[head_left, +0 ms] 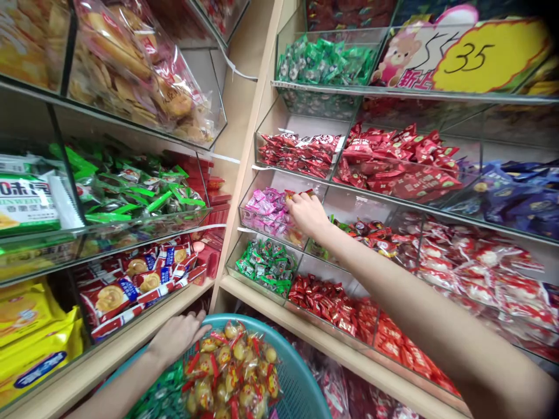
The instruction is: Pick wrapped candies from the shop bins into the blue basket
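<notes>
My right hand reaches into a clear bin of pink-wrapped candies on the middle shelf. Its fingers are curled down among the wrappers, and what they grip is hidden. My left hand holds the far rim of a teal plastic basket at the bottom of the view. The basket holds several yellow candies in clear red-tied wrappers and green-wrapped sweets.
Clear bins line the angled shelves: green candies and red candies below, red packets above. Left shelves carry biscuit packs and yellow bags. A yellow "35" price sign sits top right.
</notes>
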Demonstrator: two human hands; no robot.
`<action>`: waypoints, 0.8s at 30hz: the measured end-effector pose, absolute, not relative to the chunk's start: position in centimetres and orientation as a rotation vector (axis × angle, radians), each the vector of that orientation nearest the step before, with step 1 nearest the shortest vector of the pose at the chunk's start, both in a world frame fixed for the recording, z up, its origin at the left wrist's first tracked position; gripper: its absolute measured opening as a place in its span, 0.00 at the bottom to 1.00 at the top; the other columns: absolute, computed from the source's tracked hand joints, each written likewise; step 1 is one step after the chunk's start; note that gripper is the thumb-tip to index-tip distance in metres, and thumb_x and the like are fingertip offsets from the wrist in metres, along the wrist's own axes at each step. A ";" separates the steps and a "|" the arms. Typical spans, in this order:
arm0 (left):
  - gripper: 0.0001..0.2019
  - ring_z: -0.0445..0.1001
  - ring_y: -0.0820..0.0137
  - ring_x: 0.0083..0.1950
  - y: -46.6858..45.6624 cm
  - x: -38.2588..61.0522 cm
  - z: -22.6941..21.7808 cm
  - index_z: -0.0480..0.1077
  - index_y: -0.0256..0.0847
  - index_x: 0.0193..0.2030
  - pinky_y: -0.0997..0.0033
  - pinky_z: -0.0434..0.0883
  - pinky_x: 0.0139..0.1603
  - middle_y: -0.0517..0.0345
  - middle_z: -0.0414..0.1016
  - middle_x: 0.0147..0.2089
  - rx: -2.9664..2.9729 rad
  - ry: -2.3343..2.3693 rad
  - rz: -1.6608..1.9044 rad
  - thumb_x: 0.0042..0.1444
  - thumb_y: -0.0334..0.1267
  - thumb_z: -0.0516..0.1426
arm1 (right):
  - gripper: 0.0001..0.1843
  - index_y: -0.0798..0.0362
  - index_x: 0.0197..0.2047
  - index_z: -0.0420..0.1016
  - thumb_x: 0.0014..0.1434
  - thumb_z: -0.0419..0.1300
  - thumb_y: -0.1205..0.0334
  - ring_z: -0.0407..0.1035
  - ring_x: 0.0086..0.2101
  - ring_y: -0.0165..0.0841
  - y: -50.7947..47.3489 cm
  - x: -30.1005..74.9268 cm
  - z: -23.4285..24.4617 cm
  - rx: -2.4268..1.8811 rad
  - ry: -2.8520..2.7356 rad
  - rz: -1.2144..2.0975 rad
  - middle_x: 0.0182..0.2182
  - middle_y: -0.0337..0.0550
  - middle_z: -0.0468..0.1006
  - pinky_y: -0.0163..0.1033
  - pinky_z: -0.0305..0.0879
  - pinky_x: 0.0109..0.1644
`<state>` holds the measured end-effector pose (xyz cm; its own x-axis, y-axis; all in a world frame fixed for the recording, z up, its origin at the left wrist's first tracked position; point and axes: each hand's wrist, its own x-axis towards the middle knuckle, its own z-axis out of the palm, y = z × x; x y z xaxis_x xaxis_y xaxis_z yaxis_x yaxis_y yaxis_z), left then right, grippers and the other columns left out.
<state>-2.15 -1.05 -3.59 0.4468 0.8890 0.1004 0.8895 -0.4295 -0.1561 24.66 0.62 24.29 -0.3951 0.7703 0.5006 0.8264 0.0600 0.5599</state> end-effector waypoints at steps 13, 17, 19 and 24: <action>0.27 0.76 0.53 0.42 -0.9 -2.3 -3.9 0.63 0.34 0.59 0.57 0.71 0.40 0.39 0.76 0.43 -2.493 -1.561 -0.008 0.63 0.46 0.37 | 0.18 0.59 0.43 0.76 0.60 0.46 0.73 0.66 0.46 0.49 4.6 24.7 23.7 -2.259 -1.935 -1.261 0.39 0.57 0.78 0.57 0.45 0.51; 0.27 0.76 0.53 0.41 -0.9 -2.3 -3.8 0.63 0.33 0.59 0.58 0.71 0.40 0.40 0.76 0.42 -2.500 -1.571 -0.022 0.63 0.47 0.37 | 0.16 0.61 0.41 0.76 0.61 0.47 0.69 0.65 0.46 0.50 4.1 24.5 24.0 -2.180 -1.900 -1.236 0.39 0.59 0.77 0.57 0.45 0.51; 0.27 0.76 0.55 0.40 -1.0 -2.2 -3.7 0.64 0.34 0.57 0.59 0.71 0.39 0.40 0.76 0.41 -2.503 -1.599 -0.040 0.63 0.48 0.37 | 0.15 0.63 0.40 0.76 0.61 0.49 0.66 0.64 0.46 0.50 3.4 24.2 24.1 -2.136 -1.902 -1.239 0.38 0.60 0.77 0.56 0.46 0.51; 0.28 0.77 0.57 0.40 -1.3 -2.1 -3.3 0.65 0.34 0.54 0.61 0.70 0.39 0.41 0.76 0.39 -2.514 -1.594 -0.042 0.63 0.50 0.35 | 0.15 0.65 0.41 0.73 0.61 0.48 0.65 0.63 0.44 0.47 0.7 23.8 24.6 -1.893 -1.949 -1.320 0.37 0.59 0.75 0.53 0.50 0.47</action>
<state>-2.06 -1.29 -3.33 0.4302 0.8958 0.1114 0.9005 -0.4171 -0.1231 23.85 0.65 24.57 -0.2101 0.7529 0.6237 0.8584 -0.1633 0.4863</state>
